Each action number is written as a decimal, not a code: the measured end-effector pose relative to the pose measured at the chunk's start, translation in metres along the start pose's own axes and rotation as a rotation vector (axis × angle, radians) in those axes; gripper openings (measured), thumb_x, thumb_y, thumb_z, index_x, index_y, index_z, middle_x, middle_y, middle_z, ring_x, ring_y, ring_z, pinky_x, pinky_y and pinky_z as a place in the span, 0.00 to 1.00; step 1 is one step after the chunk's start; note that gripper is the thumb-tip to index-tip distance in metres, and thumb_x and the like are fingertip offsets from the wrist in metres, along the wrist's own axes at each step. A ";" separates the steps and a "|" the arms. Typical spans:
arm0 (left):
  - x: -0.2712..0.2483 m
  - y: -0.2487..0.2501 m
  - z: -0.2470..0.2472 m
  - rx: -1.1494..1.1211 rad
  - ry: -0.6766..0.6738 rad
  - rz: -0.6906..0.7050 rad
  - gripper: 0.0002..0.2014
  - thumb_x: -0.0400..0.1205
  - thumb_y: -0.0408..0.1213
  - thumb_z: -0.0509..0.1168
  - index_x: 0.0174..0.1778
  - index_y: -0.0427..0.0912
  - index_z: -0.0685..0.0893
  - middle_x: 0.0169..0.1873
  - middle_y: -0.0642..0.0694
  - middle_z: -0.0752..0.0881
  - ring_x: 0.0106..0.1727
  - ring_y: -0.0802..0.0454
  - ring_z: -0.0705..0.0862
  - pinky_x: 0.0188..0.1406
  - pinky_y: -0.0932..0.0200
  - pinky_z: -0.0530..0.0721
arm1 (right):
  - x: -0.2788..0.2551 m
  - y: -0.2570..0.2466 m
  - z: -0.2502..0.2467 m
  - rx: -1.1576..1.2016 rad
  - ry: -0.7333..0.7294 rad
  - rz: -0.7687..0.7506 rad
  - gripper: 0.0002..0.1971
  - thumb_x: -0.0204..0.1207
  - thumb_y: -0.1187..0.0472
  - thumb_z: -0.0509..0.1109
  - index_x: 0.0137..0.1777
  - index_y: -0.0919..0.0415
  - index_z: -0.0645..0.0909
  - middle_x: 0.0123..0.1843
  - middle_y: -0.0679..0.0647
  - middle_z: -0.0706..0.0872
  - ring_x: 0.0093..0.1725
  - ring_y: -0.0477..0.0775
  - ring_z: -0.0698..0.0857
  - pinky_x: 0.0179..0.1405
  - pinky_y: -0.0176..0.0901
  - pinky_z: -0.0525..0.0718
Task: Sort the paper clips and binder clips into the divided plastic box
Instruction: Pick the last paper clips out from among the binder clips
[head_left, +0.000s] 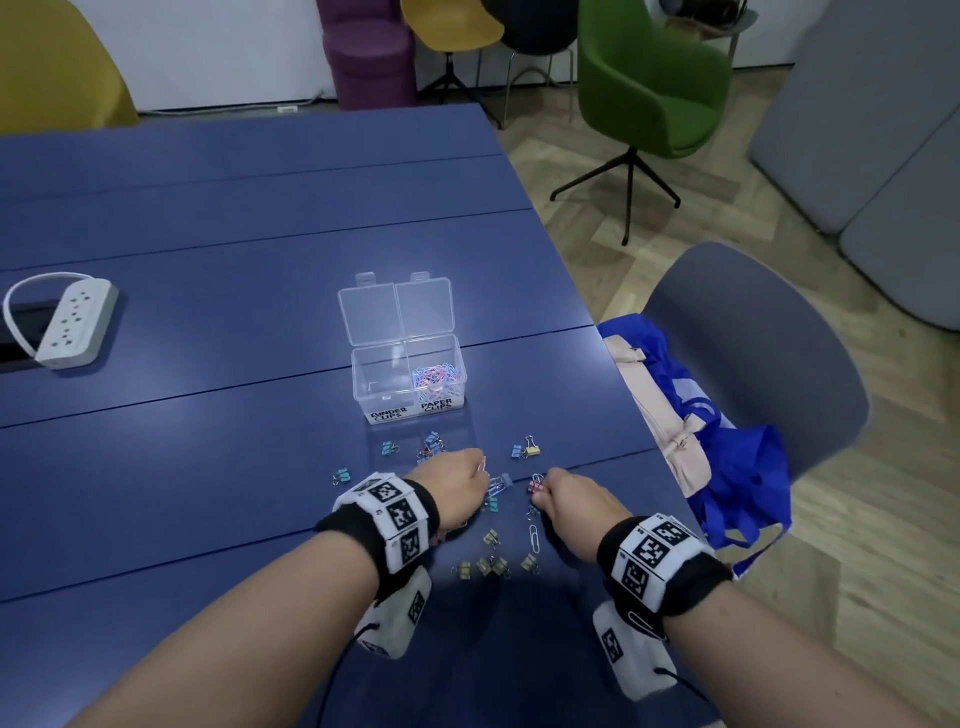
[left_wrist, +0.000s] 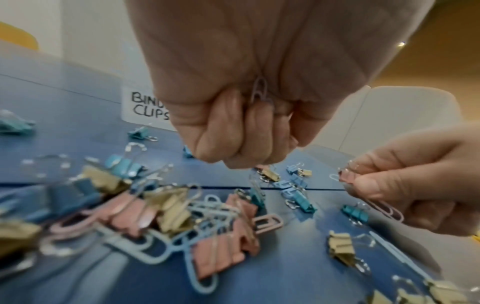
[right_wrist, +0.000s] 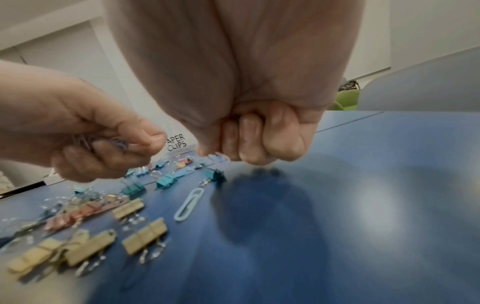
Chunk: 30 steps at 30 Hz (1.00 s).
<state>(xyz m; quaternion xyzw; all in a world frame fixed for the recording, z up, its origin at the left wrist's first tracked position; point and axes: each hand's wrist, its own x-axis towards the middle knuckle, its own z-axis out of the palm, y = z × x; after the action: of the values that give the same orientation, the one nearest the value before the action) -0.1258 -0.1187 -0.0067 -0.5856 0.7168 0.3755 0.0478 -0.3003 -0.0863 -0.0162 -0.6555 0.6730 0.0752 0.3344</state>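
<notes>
At the centre of the head view we see the clear plastic box (head_left: 407, 375) on the glossy blue worktop (head_left: 208, 415), its labels handwritten "BINDER CLIPS" and "PAPER CLIPS", with wire paper clips (head_left: 435, 375) in its right compartment. Below it lie folded-metal binder clips (head_left: 491, 565); our left hand (head_left: 457, 486) curls round a lilac paper clip (left_wrist: 259, 90), while our right hand (head_left: 574, 506) pinches a pink binder clip (left_wrist: 346, 176).

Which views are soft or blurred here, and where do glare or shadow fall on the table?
Head view: sharp at the box, straight table seams bowed by the wide lens. Left wrist view: the near clip pile is smeared, while the left hand is clearer. Right wrist view: pale glare patches on the table, a dark shadow under the right hand, and soft yellow clips.
</notes>
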 end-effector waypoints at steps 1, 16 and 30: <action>-0.004 -0.004 -0.002 -0.029 -0.020 0.005 0.13 0.86 0.38 0.49 0.45 0.38 0.76 0.48 0.36 0.84 0.53 0.41 0.81 0.49 0.56 0.74 | -0.002 -0.002 -0.001 -0.013 -0.027 0.005 0.15 0.85 0.52 0.55 0.56 0.65 0.72 0.56 0.64 0.84 0.55 0.66 0.83 0.46 0.48 0.75; -0.024 -0.022 -0.010 -0.919 -0.113 -0.224 0.11 0.82 0.30 0.58 0.34 0.39 0.78 0.22 0.47 0.72 0.17 0.56 0.64 0.14 0.72 0.56 | -0.009 -0.013 -0.005 0.543 -0.024 0.104 0.15 0.85 0.59 0.54 0.34 0.55 0.67 0.33 0.53 0.76 0.27 0.47 0.73 0.26 0.38 0.73; 0.001 0.002 -0.007 -0.562 0.014 -0.133 0.16 0.84 0.46 0.61 0.32 0.43 0.82 0.21 0.49 0.69 0.18 0.54 0.67 0.19 0.66 0.67 | -0.012 0.009 0.007 1.314 0.006 0.213 0.15 0.83 0.64 0.58 0.32 0.58 0.70 0.27 0.53 0.68 0.20 0.46 0.63 0.18 0.31 0.57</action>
<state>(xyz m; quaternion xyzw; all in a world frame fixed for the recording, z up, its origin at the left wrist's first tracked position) -0.1254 -0.1236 -0.0011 -0.6241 0.5451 0.5514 -0.0968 -0.3069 -0.0716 -0.0180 -0.2453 0.6410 -0.3197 0.6533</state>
